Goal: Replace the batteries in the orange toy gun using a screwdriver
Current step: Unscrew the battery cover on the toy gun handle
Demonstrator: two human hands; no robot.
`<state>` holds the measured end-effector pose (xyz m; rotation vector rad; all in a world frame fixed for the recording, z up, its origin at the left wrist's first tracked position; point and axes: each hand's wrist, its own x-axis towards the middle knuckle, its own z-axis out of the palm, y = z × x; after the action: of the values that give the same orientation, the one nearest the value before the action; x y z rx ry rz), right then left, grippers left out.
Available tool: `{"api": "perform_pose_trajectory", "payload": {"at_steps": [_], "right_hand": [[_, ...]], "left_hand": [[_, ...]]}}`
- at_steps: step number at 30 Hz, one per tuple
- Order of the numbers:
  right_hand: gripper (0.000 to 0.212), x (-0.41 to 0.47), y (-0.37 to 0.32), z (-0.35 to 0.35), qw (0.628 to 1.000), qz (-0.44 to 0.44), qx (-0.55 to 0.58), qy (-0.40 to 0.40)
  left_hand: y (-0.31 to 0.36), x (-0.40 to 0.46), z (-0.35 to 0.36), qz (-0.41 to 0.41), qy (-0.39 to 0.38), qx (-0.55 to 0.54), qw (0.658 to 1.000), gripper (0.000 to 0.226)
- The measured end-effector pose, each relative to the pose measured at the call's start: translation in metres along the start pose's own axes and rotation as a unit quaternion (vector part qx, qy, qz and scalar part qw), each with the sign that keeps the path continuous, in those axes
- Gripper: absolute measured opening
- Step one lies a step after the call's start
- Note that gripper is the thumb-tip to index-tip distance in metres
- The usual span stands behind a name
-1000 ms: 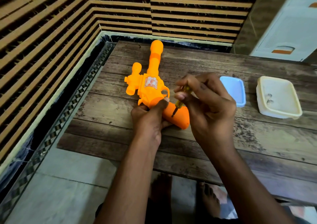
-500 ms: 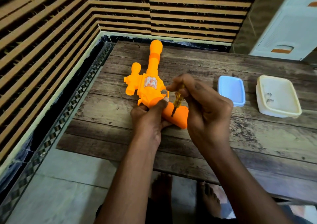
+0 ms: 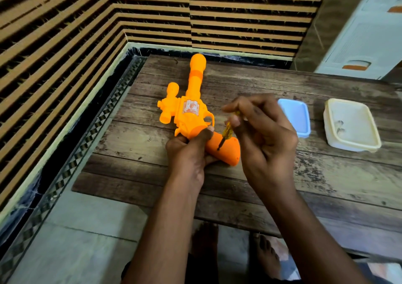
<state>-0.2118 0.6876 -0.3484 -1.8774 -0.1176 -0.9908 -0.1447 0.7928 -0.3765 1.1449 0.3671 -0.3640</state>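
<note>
The orange toy gun (image 3: 191, 111) lies flat on the wooden table (image 3: 315, 174), barrel pointing away from me, handle toward the right. My left hand (image 3: 189, 153) grips the gun where the body meets the handle, thumb across the top. My right hand (image 3: 263, 135) pinches a small yellow screwdriver (image 3: 226, 132) between thumb and fingertips. The screwdriver stands tilted, its dark tip touching the upper face of the handle (image 3: 226, 151).
A pale blue lid (image 3: 295, 116) lies just right of my right hand. Farther right sits a cream plastic box (image 3: 350, 124) with small items inside. A striped wall runs along the left and back. A white cabinet (image 3: 365, 33) stands at the back right.
My right fingers have shifted on the screwdriver, opening out further around its top. The tip stays on the handle. My left hand and the gun have not moved.
</note>
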Motion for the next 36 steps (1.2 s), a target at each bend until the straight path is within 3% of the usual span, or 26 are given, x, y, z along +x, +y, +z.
{"api": "perform_pose_trajectory", "payload": {"at_steps": [4, 10, 25, 28, 36], "right_hand": [[0.015, 0.003, 0.000, 0.000, 1.000, -0.006, -0.015, 0.008], [0.017, 0.002, -0.002, -0.004, 1.000, -0.005, 0.004, -0.029], [0.016, -0.001, -0.001, 0.001, 0.999, -0.036, -0.033, 0.011], [0.026, -0.003, -0.001, 0.000, 1.000, -0.014, -0.012, -0.013], [0.013, -0.002, -0.003, 0.004, 0.997, -0.045, -0.057, 0.021]], "left_hand": [[0.001, -0.001, 0.001, -0.006, -0.001, 0.001, 1.000, 0.013], [-0.001, 0.001, 0.000, -0.002, 0.007, -0.004, 1.000, 0.028], [0.000, 0.000, -0.002, 0.000, 0.002, 0.010, 1.000, 0.015], [0.000, 0.000, -0.002, -0.001, 0.004, 0.009, 1.000, 0.014], [-0.001, 0.002, -0.002, -0.001, 0.001, 0.007, 1.000, 0.011]]}}
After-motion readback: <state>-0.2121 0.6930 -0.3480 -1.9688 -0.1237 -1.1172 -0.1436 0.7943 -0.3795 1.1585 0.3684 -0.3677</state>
